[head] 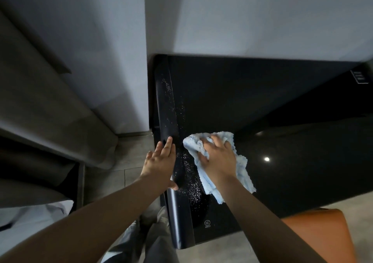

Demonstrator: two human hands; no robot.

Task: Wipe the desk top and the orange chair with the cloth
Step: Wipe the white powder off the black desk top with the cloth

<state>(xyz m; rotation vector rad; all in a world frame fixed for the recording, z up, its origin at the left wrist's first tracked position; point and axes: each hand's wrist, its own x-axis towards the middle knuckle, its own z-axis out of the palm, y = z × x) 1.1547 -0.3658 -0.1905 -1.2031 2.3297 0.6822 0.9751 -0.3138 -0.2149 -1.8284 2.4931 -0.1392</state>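
Cloth: light blue, fluffy, crumpled, lying on the desk top near its left edge, pressed flat under the right hand. Right hand: palm down on the cloth, fingers spread and slightly curled into the fabric, pinning it to the surface rather than lifting it. Desk top: glossy black, set against a pale wall, with a small white light reflection to the right of the cloth. White specks: scattered in a band along the desk's left side, just left of the cloth and running farther back. Left hand: fingers straight and held together, resting flat against the rounded left edge of the desk, holding nothing. Orange chair: at lower right, beside the desk's near edge, partly hidden by the right forearm. Grey curtain: hanging at left, above a tiled floor.
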